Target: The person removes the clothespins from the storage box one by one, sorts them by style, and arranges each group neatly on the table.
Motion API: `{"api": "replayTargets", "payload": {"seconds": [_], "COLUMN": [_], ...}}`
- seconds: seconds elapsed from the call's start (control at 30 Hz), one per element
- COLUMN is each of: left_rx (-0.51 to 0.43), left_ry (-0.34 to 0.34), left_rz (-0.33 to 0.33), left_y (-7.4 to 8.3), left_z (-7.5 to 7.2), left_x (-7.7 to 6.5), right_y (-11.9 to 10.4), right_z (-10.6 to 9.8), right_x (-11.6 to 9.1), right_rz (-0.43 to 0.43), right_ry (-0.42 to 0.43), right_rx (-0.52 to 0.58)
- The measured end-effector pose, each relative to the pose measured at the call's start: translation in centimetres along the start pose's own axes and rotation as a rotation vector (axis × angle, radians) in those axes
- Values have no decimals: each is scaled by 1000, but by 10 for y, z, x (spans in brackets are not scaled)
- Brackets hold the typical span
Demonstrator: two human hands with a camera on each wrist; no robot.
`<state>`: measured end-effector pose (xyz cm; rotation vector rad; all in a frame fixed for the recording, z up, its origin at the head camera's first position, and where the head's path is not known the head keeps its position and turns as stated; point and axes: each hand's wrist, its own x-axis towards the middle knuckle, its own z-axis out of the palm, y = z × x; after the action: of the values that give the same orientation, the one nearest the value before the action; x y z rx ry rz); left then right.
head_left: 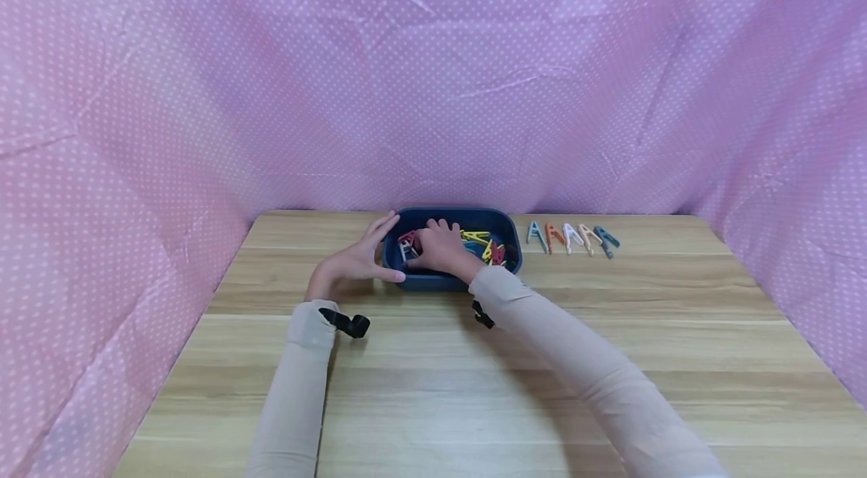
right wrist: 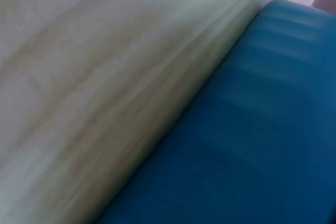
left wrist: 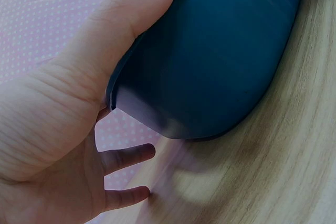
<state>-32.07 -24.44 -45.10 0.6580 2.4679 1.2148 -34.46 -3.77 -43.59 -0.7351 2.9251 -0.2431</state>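
A dark blue plastic basket (head_left: pixel 423 283) stands near the table's back edge, with colourful clothespins in it. At its left end, my left hand (head_left: pixel 355 260) touches it with spread, fairly straight fingers. The left wrist view shows that thumb (left wrist: pixel 142 9) along the rim and two fingers extended beyond it. My right hand (head_left: pixel 443 246) reaches into the basket's left half, thumb and index finger apart beside a white and a pink clothespin (head_left: pixel 406 241). Yellow clothespins (head_left: pixel 476 236) and a red one (head_left: pixel 497 253) lie right of it. The right wrist view shows only the basket's outer wall (right wrist: pixel 252 129).
Several clothespins stand in a row on the table right of the basket: light blue (head_left: pixel 536 235), orange (head_left: pixel 554 237), white (head_left: pixel 572 237), cream (head_left: pixel 589 239) and dark blue-grey (head_left: pixel 606 240). A pink dotted cloth (head_left: pixel 447 86) hangs around the wooden table (head_left: pixel 420 388).
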Motion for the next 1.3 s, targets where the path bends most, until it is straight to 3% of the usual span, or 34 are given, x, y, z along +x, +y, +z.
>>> {"api": "replayTargets", "payload": {"seconds": [0.23, 0.43, 0.87, 1.3], "left_rx": [12, 5, 4, -12], "left_ry": [-5, -6, 11, -2], "left_rz": [19, 15, 24, -13], "left_y": [-2, 1, -1, 2], "left_z": [2, 3, 2, 0], "left_x": [2, 1, 0, -2], "right_y": [-4, -1, 17, 31], "right_z": [8, 12, 6, 8], "right_x": [5, 5, -10, -11], "right_rz": [45, 53, -101, -162], "right_ry": [26, 4, 36, 44], "right_rx": [-50, -24, 42, 102]}}
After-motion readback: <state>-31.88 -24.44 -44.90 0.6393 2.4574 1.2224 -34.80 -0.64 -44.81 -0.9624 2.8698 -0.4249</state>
